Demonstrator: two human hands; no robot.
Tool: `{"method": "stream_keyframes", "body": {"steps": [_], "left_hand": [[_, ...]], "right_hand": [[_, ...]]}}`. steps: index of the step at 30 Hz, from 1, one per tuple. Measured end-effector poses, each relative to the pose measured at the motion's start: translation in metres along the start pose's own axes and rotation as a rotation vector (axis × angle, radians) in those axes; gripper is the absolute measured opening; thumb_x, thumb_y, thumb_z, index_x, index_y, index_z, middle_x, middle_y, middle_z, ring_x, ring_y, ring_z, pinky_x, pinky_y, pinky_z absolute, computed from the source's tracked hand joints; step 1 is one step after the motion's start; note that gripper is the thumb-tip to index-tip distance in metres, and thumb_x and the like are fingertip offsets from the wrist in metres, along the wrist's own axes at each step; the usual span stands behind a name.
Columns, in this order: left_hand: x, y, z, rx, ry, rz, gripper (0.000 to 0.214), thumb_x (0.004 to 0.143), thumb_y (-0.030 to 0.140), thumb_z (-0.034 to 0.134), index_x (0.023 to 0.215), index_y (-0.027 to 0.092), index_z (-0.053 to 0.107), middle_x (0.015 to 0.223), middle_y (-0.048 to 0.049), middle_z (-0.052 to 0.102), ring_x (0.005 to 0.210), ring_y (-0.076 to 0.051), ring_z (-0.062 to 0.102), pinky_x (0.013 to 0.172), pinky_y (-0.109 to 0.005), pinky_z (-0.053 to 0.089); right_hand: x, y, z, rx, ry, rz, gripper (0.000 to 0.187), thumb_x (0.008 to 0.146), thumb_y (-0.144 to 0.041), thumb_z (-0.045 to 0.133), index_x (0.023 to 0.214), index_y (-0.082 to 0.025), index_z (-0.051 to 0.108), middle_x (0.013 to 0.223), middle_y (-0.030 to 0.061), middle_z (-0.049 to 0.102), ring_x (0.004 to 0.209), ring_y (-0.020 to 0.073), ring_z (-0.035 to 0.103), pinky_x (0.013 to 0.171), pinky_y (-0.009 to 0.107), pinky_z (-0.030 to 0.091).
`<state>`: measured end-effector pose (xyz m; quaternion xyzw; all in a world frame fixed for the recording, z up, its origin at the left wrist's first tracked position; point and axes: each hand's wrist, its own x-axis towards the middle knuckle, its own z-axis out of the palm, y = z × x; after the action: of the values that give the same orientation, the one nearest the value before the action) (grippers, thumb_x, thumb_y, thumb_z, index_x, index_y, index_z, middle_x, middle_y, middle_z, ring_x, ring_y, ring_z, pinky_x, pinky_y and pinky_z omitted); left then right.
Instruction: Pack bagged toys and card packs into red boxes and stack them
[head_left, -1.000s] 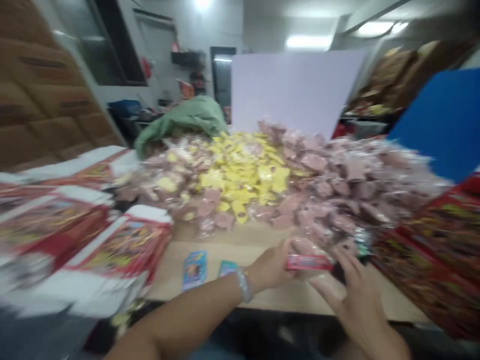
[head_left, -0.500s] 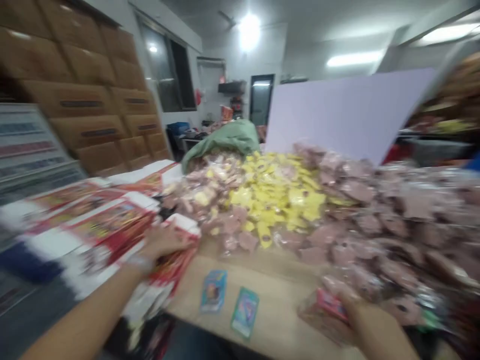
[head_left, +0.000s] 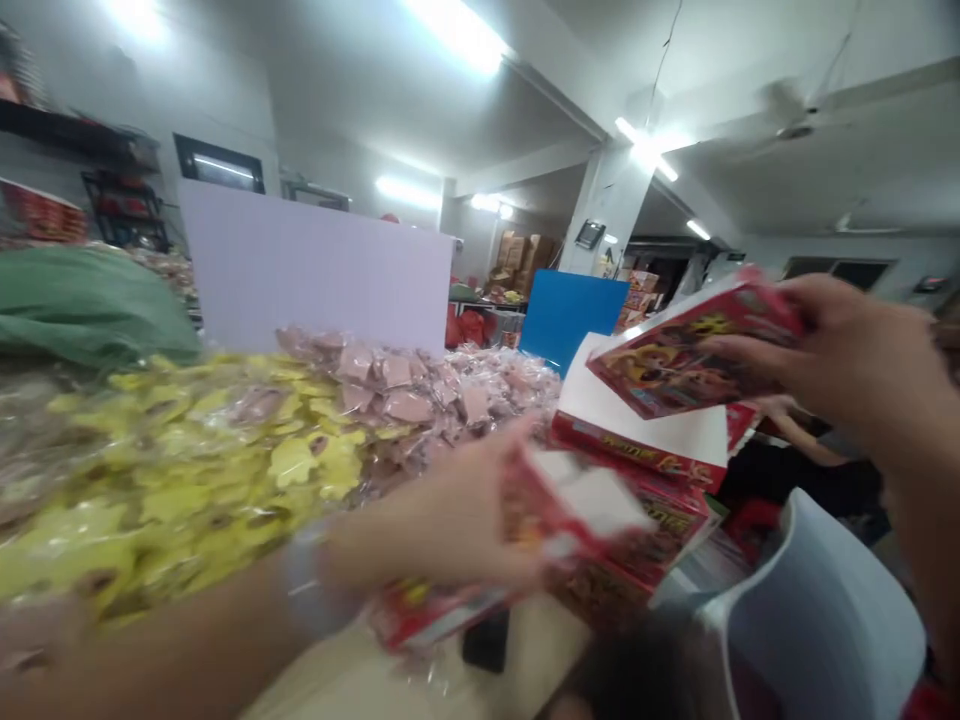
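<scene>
My left hand (head_left: 442, 520) reaches across the middle of the view, fingers wrapped on a blurred red and white printed box (head_left: 577, 510). My right hand (head_left: 847, 360) is raised at the upper right, gripping another red printed box (head_left: 675, 360) by its edge. That box hangs above a stack of similar red boxes (head_left: 645, 450). A big heap of small clear packets, yellow (head_left: 225, 450) and pink (head_left: 420, 390), lies to the left of my hands.
A white board (head_left: 315, 265) and a blue board (head_left: 570, 315) stand behind the heap. A green sack (head_left: 90, 305) lies at far left. A white plastic chair back (head_left: 817, 610) is at lower right. Another person's arm (head_left: 806, 440) shows behind the boxes.
The view swung right and up. My left hand came off the box stack at the left and now holds a box; my right hand rose with a red box.
</scene>
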<state>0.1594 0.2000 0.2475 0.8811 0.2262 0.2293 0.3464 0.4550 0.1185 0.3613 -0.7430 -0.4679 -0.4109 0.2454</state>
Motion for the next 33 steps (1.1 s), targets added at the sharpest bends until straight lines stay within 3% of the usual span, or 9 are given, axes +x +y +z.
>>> {"method": "stream_keyframes", "body": {"steps": [2, 3, 6, 11, 14, 18, 23, 29, 33], "left_hand": [[0.071, 0.023, 0.027, 0.099, -0.173, 0.238, 0.111, 0.054, 0.044, 0.071, 0.14, 0.018, 0.006, 0.135, -0.0141, 0.037, 0.115, -0.03, 0.045, 0.094, -0.037, 0.039], [0.103, 0.03, 0.04, 0.164, -0.227, 0.278, 0.115, 0.051, 0.047, 0.07, 0.14, 0.014, 0.005, 0.141, -0.0177, 0.025, 0.121, -0.033, 0.038, 0.097, -0.039, 0.035], [0.163, 0.03, 0.07, 0.214, -0.358, 0.228, 0.121, 0.049, 0.052, 0.068, 0.14, 0.015, -0.002, 0.138, -0.0192, 0.028, 0.12, -0.034, 0.039, 0.094, -0.042, 0.037], [0.163, 0.004, 0.083, 0.186, -0.354, 0.292, 0.115, 0.049, 0.048, 0.07, 0.14, 0.013, 0.008, 0.129, -0.017, 0.04, 0.111, -0.031, 0.048, 0.09, -0.038, 0.041], [0.16, 0.0, 0.081, 0.182, -0.339, 0.314, 0.115, 0.048, 0.048, 0.07, 0.14, 0.01, 0.011, 0.126, -0.0179, 0.044, 0.108, -0.031, 0.05, 0.088, -0.038, 0.043], [0.164, 0.001, 0.084, 0.17, -0.325, 0.32, 0.115, 0.048, 0.046, 0.07, 0.139, 0.008, 0.01, 0.122, -0.0177, 0.048, 0.104, -0.031, 0.052, 0.085, -0.037, 0.044], [0.162, -0.001, 0.086, 0.163, -0.304, 0.332, 0.116, 0.047, 0.051, 0.07, 0.138, 0.007, 0.014, 0.128, -0.0187, 0.043, 0.11, -0.031, 0.05, 0.088, -0.037, 0.043], [0.167, -0.001, 0.089, 0.168, -0.306, 0.323, 0.113, 0.049, 0.053, 0.069, 0.138, 0.007, 0.015, 0.131, -0.019, 0.04, 0.113, -0.032, 0.047, 0.093, -0.039, 0.04], [0.152, 0.002, 0.076, 0.095, -0.27, 0.33, 0.114, 0.047, 0.048, 0.072, 0.138, 0.007, 0.016, 0.132, -0.0199, 0.039, 0.115, -0.033, 0.044, 0.097, -0.041, 0.036]], "right_hand": [[0.041, 0.006, 0.026, -0.116, -0.2, -0.074, 0.078, 0.053, -0.078, 0.05, 0.102, -0.018, 0.06, 0.069, 0.0072, 0.062, 0.054, 0.0167, 0.049, 0.051, 0.027, 0.03], [0.057, 0.004, 0.041, -0.14, -0.286, -0.117, 0.082, 0.054, -0.079, 0.049, 0.107, -0.016, 0.058, 0.073, 0.0086, 0.064, 0.056, 0.0166, 0.05, 0.052, 0.027, 0.03], [0.084, -0.004, 0.091, -0.128, -0.446, -0.226, 0.085, 0.066, -0.075, 0.038, 0.117, -0.009, 0.053, 0.085, 0.0118, 0.063, 0.07, 0.0176, 0.055, 0.059, 0.027, 0.032], [0.076, -0.005, 0.168, -0.142, -0.482, -0.34, 0.074, 0.068, -0.067, 0.05, 0.122, -0.016, 0.049, 0.112, 0.0164, 0.055, 0.094, 0.0257, 0.053, 0.07, 0.03, 0.036], [0.063, 0.0, 0.191, -0.163, -0.491, -0.328, 0.078, 0.07, -0.072, 0.04, 0.123, -0.016, 0.044, 0.1, 0.0164, 0.059, 0.083, 0.0268, 0.057, 0.065, 0.032, 0.037], [0.054, 0.001, 0.191, -0.223, -0.374, -0.304, 0.077, 0.072, -0.075, 0.026, 0.106, -0.01, 0.051, 0.087, 0.0168, 0.06, 0.077, 0.027, 0.057, 0.06, 0.031, 0.034], [0.045, -0.01, 0.18, -0.242, -0.231, -0.324, 0.067, 0.079, -0.067, 0.025, 0.091, -0.008, 0.055, 0.083, 0.017, 0.06, 0.078, 0.026, 0.055, 0.065, 0.033, 0.031], [0.033, -0.025, 0.186, -0.226, -0.139, -0.364, 0.055, 0.085, -0.053, 0.032, 0.109, -0.007, 0.051, 0.099, 0.0189, 0.058, 0.097, 0.0307, 0.044, 0.081, 0.041, 0.025], [0.041, -0.026, 0.153, -0.118, -0.069, -0.296, 0.058, 0.085, -0.051, 0.036, 0.126, -0.01, 0.04, 0.125, 0.0207, 0.043, 0.111, 0.0332, 0.037, 0.09, 0.045, 0.022]]}}
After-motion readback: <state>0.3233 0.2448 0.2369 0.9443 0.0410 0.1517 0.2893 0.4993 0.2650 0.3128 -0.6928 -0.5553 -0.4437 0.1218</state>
